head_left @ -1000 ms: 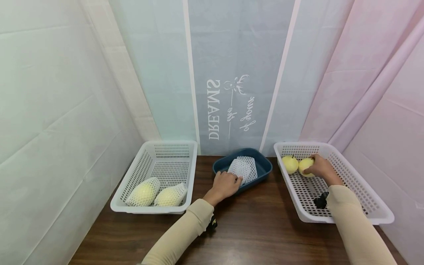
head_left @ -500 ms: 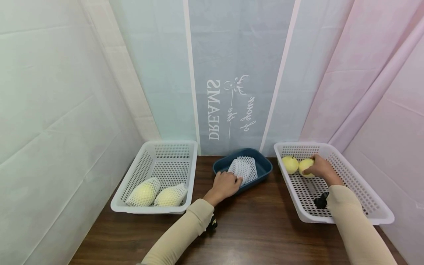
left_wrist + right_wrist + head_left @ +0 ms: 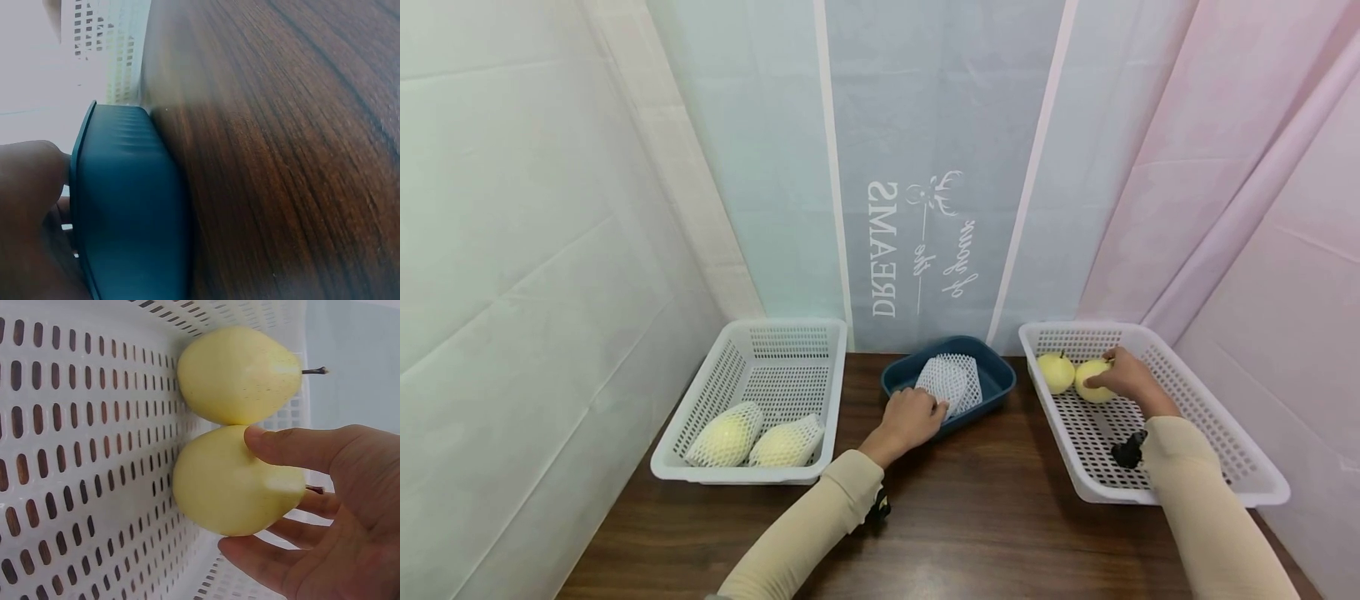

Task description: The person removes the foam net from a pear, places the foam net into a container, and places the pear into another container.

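Note:
Over the front rim of a dark blue tray (image 3: pixel 1000 387), my left hand (image 3: pixel 910 421) holds the lower left edge of a white foam net (image 3: pixel 946 379); its fingertips are hidden. In the left wrist view, the thumb (image 3: pixel 28 169) lies beside the rim of the blue tray (image 3: pixel 131 206). My right hand (image 3: pixel 1129 382) grips a yellow pear (image 3: pixel 1090 385) inside the right basket (image 3: pixel 1078 467). The right wrist view shows thumb and fingers around this pear (image 3: pixel 231 484), its dark stem toward the palm. A second pear (image 3: pixel 237 375) lies against it.
A white basket (image 3: pixel 662 467) on the left holds two pears in foam nets, one net-covered pear (image 3: pixel 726 437) beside another net-covered pear (image 3: pixel 786 443). All containers stand on a brown wooden table (image 3: pixel 970 517) in front of a hanging curtain (image 3: pixel 925 100).

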The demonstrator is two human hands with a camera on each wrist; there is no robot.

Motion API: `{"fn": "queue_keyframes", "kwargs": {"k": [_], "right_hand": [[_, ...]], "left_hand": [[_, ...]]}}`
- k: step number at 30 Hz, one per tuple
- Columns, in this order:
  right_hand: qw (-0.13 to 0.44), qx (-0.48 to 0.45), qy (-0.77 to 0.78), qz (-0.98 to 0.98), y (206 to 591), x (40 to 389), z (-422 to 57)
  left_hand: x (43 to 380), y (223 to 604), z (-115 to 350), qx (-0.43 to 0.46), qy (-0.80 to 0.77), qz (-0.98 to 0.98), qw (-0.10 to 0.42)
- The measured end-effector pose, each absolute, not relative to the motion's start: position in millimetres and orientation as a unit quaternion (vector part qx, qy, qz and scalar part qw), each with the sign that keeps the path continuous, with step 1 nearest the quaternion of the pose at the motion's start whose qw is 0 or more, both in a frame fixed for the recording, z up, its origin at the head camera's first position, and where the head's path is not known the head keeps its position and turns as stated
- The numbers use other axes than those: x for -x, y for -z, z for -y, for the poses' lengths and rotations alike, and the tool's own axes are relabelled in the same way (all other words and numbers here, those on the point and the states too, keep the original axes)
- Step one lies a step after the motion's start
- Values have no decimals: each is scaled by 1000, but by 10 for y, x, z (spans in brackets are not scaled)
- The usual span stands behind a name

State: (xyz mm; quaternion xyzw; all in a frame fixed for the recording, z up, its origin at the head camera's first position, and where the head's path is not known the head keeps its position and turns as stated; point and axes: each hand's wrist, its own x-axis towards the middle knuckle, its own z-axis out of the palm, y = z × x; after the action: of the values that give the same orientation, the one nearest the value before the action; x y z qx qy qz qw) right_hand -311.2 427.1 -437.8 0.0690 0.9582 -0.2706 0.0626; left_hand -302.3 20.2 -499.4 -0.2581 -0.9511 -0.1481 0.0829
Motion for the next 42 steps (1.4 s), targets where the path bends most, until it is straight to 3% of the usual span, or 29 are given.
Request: {"fn": "queue_keyframes", "kwargs": {"k": [18, 42], "right_hand": [[22, -29, 259, -965, 4147, 3093, -4147], [-31, 9, 267, -963, 3811, 2765, -3677]], "left_hand": [[2910, 4779, -135, 251, 176, 947, 95], [2746, 4424, 73, 262, 247, 929, 83]]}}
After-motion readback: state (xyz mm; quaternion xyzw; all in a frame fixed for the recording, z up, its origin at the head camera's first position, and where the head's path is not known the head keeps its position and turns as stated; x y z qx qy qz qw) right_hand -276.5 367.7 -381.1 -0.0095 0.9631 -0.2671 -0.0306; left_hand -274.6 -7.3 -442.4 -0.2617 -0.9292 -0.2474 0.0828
